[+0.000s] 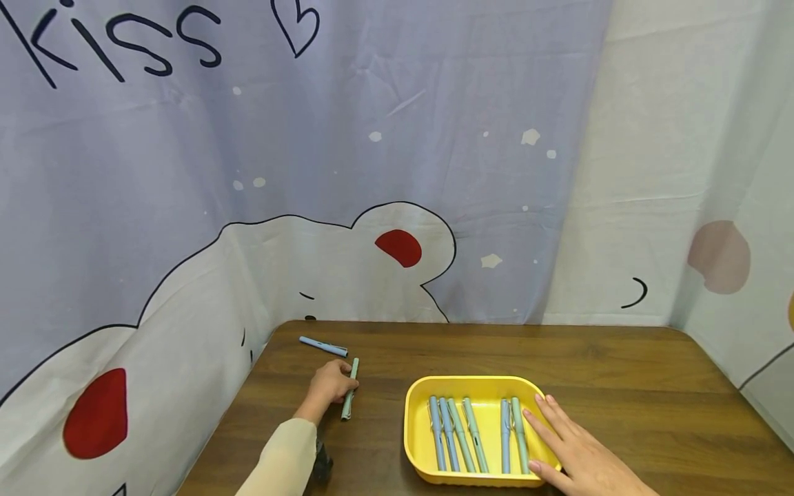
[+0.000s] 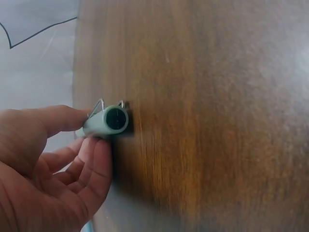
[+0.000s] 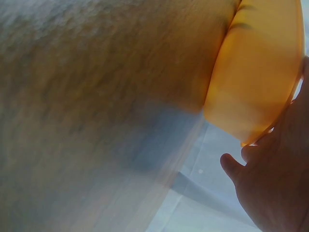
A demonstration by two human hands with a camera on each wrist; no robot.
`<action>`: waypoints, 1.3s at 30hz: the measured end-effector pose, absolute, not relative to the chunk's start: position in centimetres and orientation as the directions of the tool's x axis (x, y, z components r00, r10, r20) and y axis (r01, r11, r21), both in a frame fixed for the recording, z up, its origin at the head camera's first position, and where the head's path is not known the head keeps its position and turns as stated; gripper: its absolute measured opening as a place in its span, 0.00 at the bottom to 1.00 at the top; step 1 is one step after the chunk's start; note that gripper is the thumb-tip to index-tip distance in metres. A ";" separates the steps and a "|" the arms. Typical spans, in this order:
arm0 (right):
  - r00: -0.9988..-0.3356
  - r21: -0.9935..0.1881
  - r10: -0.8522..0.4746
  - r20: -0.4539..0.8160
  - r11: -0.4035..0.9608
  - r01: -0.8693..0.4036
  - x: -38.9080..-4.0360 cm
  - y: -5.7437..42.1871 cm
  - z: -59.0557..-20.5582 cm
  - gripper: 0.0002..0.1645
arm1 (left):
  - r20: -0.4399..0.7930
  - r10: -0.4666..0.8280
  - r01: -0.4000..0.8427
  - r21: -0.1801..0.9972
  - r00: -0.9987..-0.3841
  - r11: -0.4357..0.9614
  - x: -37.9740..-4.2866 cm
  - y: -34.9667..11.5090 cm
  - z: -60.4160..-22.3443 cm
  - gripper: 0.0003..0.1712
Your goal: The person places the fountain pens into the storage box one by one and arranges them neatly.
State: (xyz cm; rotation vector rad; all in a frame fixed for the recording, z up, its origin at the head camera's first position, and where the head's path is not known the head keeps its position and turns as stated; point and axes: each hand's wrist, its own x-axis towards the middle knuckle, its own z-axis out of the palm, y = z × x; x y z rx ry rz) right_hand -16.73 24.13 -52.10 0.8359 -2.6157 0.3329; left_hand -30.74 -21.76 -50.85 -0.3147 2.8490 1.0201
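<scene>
My left hand pinches a light green pen between thumb and fingers, left of the tray. In the left wrist view, the pen points its dark round end at the camera, its wire clip on the upper side. Just beyond that hand, a blue pen lies on the table. My right hand rests with spread, straight fingers on the right rim of a yellow tray. Blue pens and green pens lie side by side in it, in a left group and a right pair.
The wooden table extends to the right of the tray and behind it. A printed curtain hangs along its back and left edges. A dark object shows at my left wrist, beside the sleeve.
</scene>
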 end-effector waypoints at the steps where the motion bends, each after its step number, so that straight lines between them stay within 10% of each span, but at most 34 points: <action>1: -0.755 -0.109 -0.507 0.416 0.796 -0.595 -16.7 24.1 -52.1 0.44 | -0.158 -0.150 -0.216 0.611 -0.976 0.761 -30.7 -21.7 -50.8 0.21; 12: -0.767 -0.078 -0.491 0.413 0.820 -0.567 -16.6 24.1 -52.3 0.44 | -0.207 -0.050 -0.145 0.476 -0.977 0.867 -28.2 -22.2 -50.0 0.33; 21: -0.750 -0.079 -0.505 0.427 0.805 -0.588 -16.9 24.2 -52.4 0.45 | -0.190 -0.014 -0.098 0.442 -0.982 0.892 -26.9 -22.9 -50.2 0.15; 39: -0.748 -0.094 -0.507 0.428 0.798 -0.595 -16.8 24.1 -52.3 0.44 | -0.008 -0.007 -0.011 0.782 -1.000 0.623 -26.5 -24.2 -48.5 0.09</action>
